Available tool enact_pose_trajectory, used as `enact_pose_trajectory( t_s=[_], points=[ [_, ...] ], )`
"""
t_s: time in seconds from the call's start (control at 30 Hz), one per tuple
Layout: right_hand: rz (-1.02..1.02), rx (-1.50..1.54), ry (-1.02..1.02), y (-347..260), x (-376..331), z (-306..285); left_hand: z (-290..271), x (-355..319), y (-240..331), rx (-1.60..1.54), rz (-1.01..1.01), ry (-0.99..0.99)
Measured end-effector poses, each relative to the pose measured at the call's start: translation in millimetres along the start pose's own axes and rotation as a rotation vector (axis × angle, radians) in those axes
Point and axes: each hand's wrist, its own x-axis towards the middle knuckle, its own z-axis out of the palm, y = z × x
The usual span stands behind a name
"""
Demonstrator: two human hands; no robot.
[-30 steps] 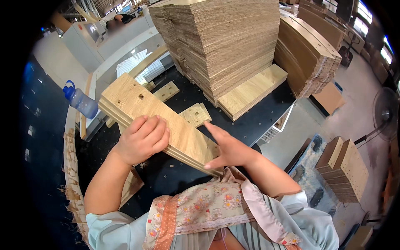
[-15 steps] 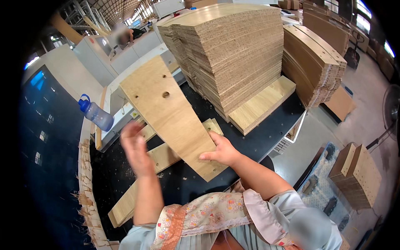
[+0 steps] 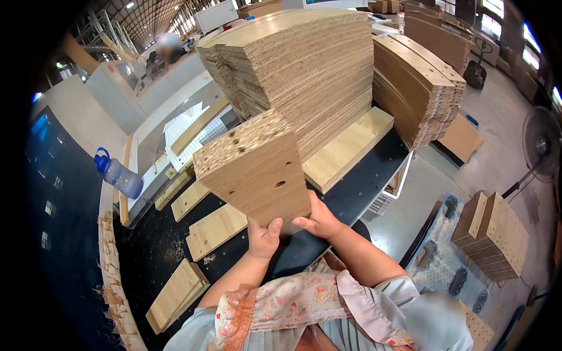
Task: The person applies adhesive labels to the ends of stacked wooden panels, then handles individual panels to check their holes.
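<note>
Well left of your fingers is a blue-capped water bottle (image 3: 123, 179); to their right, a white plastic crate (image 3: 381, 203), contents hidden. Your left hand (image 3: 263, 238), free half a second ago, now joins your right hand (image 3: 321, 219), fingers closed on the lower end of the drilled board stack (image 3: 257, 175) tilting up above them.

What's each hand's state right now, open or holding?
Left hand: closed, holding the drilled boards at their lower end.
Right hand: closed, holding the same boards at the lower right corner.

Bright windows (image 3: 492, 27) glare at upper right, the floor (image 3: 389, 240) shows a pale reflection, and fisheye distortion bends the margins.
</note>
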Motion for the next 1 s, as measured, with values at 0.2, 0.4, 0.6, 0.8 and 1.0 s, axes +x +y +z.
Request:
enact_pose_trajectory(
  t_s=[0.2, 0.4, 0.6, 0.8, 1.0],
  points=[
    [0.064, 0.189, -0.023, 9.4, -5.6, 5.5, 4.1, 3.1, -21.4, 0.008, 0.021, 0.058],
    [0.165, 0.223, 0.005, 16.2, -20.9, 3.0, 7.9, 12.9, -15.5, -0.121, -0.071, 0.149],
    [0.241, 0.556, -0.044, 5.5, -50.8, -30.1, -2.6, 42.5, 1.8, -0.409, -0.159, 0.177],
    [0.226, 0.521, 0.032, -48.6, -55.3, -22.2, 4.7, 58.6, 32.3, -0.724, -0.255, 0.123],
    [0.138, 0.632, 0.097, -71.6, -48.4, -22.0, -1.9, 58.9, 34.0, -0.757, -0.444, 0.318]
  ],
)
